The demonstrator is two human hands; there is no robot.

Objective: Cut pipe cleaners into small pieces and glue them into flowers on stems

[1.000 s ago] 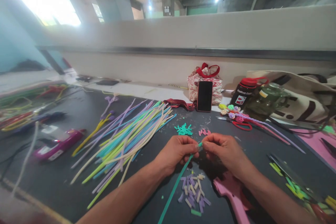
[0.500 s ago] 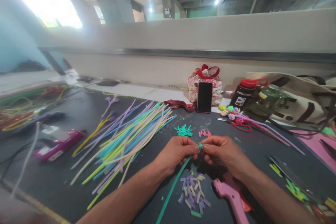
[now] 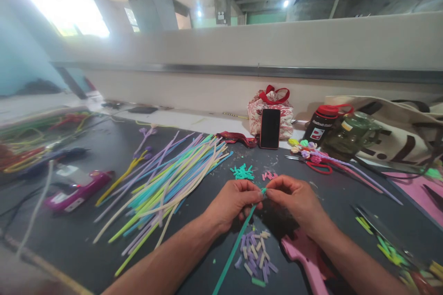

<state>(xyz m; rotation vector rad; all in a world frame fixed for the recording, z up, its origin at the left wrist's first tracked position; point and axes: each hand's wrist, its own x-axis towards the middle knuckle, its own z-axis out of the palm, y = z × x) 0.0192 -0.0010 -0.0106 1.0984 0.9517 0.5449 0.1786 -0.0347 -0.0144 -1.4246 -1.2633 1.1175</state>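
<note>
Green strip (image 3: 234,249), slim & matte, tip btwn L hand (image 3: 230,203) & R hand (image 3: 296,198).

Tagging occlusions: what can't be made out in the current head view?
Green stem, upper end: head view, small and partly covered by left hand and right hand.
Its lower end: head view, cut off by bottom edge.
Pink tool: head view, handle cut off by bottom edge.
Far-left strands: head view, blurred.

Glare from a window (image 3: 64,2) far beyond the left hand (image 3: 235,200) hazes that blurred side, while shadow darkens the desk (image 3: 339,189) beneath the right hand (image 3: 296,198).
</note>
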